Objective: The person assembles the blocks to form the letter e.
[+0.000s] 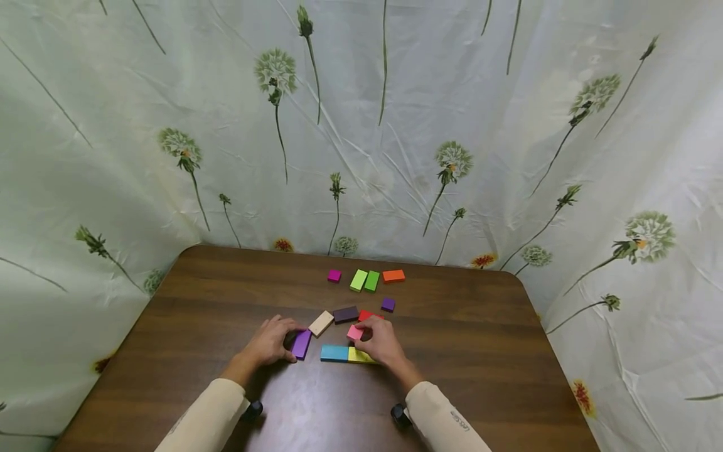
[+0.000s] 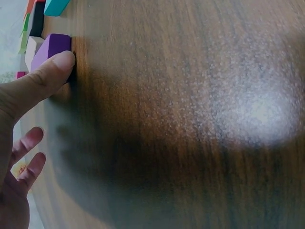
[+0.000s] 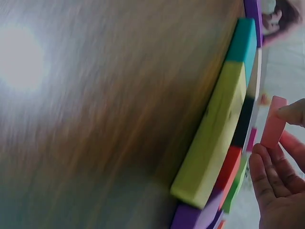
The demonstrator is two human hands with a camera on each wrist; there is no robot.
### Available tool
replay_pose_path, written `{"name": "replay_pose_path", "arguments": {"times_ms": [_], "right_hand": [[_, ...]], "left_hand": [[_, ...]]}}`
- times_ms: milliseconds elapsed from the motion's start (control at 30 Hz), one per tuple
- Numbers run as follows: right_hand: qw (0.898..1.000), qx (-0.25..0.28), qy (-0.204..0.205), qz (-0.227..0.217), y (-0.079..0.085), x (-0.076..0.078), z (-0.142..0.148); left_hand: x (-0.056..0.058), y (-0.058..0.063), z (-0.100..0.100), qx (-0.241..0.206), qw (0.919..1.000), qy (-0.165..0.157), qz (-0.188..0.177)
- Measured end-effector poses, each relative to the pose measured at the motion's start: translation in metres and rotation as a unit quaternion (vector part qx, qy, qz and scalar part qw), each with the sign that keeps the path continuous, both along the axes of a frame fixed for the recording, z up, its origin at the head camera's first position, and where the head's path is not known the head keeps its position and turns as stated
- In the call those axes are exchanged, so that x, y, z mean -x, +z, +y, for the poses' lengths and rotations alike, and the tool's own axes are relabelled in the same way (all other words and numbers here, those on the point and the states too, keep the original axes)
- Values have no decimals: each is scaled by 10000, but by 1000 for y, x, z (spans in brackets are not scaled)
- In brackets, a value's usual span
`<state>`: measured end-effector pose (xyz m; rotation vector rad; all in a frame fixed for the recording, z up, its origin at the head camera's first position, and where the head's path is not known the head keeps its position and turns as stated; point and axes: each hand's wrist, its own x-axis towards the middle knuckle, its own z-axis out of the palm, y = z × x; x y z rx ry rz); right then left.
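My left hand holds a purple block lying on the table, thumb at its near end and index finger by its far end. In the left wrist view the thumb presses the purple block. My right hand pinches a small pink block, lifted off the table in the right wrist view. Below it, a blue block and a yellow block lie end to end. Beyond are a beige block, a dark block and a red block, partly hidden by my right hand.
Farther back lie a magenta block, a light green block, a green block, an orange block and a small dark purple block. Another purple block sits past the yellow one. A flowered curtain surrounds the wooden table.
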<state>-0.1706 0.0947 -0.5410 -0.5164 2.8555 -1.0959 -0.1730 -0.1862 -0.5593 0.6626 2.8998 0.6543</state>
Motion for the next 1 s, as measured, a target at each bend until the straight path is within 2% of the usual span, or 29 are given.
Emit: {"name": "replay_pose_path", "arguments": {"times_ms": [100,367,633,867,1000], "right_hand": [[9998,72,184,-31,-3,-3,-10],[9985,-42,540,-83,-4,-6,-37],[9944,-404,947,225,-6,-5,-57],[9921,-445,1145,246,-10,-7,-67],[9914,-399,1175,404,-14,-8,-71]], "left_hand": [[0,-2,0,48,10000,-5,59],[1,0,1,66,9994,161,-287],[3,0,-3,-29,9996,-190,197],[2,-2,-4,-22,9999,-131,79],[3,-3,-4,-54,9999,-103,60]]}}
